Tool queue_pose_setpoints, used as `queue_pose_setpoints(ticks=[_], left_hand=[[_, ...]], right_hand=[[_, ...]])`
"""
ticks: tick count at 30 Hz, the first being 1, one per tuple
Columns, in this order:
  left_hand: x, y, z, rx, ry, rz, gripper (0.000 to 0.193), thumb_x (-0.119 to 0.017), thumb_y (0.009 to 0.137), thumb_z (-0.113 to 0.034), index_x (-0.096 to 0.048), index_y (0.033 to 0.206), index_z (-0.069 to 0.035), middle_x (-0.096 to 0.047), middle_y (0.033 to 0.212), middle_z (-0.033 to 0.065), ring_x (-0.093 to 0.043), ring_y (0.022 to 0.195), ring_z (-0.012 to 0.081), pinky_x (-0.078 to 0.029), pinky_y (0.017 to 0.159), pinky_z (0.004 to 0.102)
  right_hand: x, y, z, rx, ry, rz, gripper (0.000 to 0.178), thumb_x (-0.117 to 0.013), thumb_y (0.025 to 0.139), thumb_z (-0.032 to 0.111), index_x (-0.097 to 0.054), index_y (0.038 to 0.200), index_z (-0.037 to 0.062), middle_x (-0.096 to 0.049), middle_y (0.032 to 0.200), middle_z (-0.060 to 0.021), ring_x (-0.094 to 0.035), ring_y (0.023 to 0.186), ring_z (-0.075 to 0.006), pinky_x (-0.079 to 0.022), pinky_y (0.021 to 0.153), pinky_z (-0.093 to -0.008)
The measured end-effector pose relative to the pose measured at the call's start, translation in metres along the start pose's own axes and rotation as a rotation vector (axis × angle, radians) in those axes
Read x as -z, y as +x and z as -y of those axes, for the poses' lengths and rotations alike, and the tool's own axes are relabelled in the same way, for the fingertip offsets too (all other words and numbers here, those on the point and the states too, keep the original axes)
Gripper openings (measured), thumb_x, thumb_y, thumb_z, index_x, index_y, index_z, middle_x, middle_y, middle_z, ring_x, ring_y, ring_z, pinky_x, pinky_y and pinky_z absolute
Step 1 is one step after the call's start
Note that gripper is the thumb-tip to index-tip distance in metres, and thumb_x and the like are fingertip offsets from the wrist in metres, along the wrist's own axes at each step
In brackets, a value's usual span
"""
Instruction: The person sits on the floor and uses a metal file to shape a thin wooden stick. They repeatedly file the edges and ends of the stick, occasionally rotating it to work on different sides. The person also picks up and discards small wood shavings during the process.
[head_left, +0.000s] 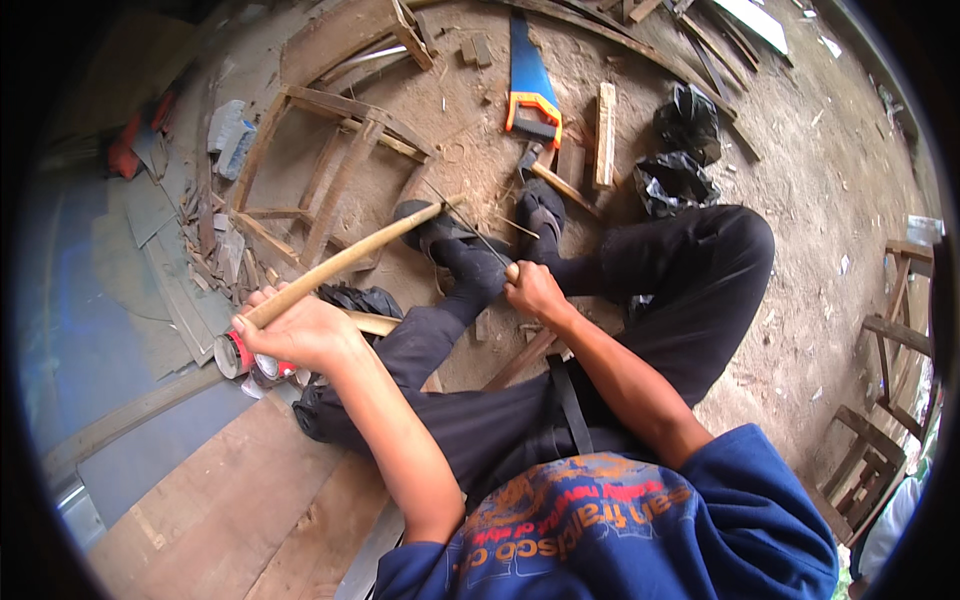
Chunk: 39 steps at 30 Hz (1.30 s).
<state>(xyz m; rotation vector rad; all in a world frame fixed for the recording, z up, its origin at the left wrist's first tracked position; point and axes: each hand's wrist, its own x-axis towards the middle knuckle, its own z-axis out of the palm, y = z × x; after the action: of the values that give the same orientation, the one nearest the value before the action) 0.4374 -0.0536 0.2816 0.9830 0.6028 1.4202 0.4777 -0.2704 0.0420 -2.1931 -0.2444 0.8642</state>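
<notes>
A long, light-brown wooden stick slants up and to the right from my left hand, whose fingers and thumb are closed around its lower end. My right hand grips a thin, dark, narrow tool with a bit of wooden handle showing at the fist. It looks like a slim file or blade; its exact kind is unclear. The tool crosses the stick's far end, close above my dark-socked feet. Whether the two touch there is hard to tell.
Beyond my feet lie a handsaw with an orange handle, a hammer and a wooden block. Black plastic bags sit to their right. A wooden frame stands far left. Broad planks are at near left.
</notes>
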Motion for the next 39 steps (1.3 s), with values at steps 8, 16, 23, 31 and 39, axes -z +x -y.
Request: queue_pose_setpoints(ticks=[8,16,23,31,39], left_hand=[[-0.003,0.006,0.001,-0.028,0.028,-0.04,0.037,-0.054,0.095,-0.046,-0.047,0.092,-0.01,-0.049,0.094,0.0027,-0.049,0.094,0.0144,-0.036,0.092,0.0336],[0.002,0.01,0.004,-0.051,0.006,-0.051,0.036,-0.059,0.094,-0.045,-0.051,0.096,-0.011,-0.052,0.093,0.0001,-0.051,0.091,0.0142,-0.04,0.088,0.0345],[0.007,-0.001,-0.001,-0.056,0.041,-0.012,0.041,-0.059,0.095,-0.047,-0.045,0.101,-0.009,-0.046,0.104,0.0048,-0.046,0.104,0.0167,-0.036,0.099,0.0373],[0.007,-0.064,-0.008,-0.103,0.032,0.203,0.032,-0.045,0.1,-0.041,-0.04,0.095,-0.011,-0.045,0.09,0.0038,-0.05,0.092,0.0215,-0.044,0.085,0.0412],[0.01,-0.079,-0.008,-0.198,0.049,0.271,0.032,-0.048,0.096,-0.037,-0.042,0.104,-0.007,-0.047,0.095,0.0083,-0.045,0.093,0.0219,-0.039,0.089,0.0414]], right_hand=[[0.007,0.001,-0.001,-0.085,-0.047,0.043,0.024,-0.059,0.083,0.018,-0.066,0.099,0.0017,-0.067,0.097,-0.0295,-0.066,0.096,-0.046,-0.054,0.086,-0.0507],[0.008,-0.022,0.051,0.201,0.097,0.035,0.026,-0.068,0.079,0.021,-0.061,0.093,0.0002,-0.066,0.087,-0.0295,-0.066,0.087,-0.0464,-0.053,0.079,-0.0527],[0.028,-0.073,0.105,0.462,0.211,0.107,0.027,-0.067,0.08,0.019,-0.054,0.094,0.0004,-0.065,0.076,-0.0276,-0.064,0.078,-0.0482,-0.052,0.071,-0.0548],[0.082,-0.123,0.161,0.593,0.286,0.185,0.028,-0.066,0.082,0.018,-0.052,0.095,-0.002,-0.064,0.069,-0.0249,-0.064,0.067,-0.047,-0.052,0.061,-0.054],[0.093,-0.142,0.169,0.745,0.274,0.16,0.03,-0.068,0.08,0.018,-0.051,0.097,-0.0007,-0.063,0.067,-0.0231,-0.063,0.062,-0.0446,-0.051,0.055,-0.0518]])
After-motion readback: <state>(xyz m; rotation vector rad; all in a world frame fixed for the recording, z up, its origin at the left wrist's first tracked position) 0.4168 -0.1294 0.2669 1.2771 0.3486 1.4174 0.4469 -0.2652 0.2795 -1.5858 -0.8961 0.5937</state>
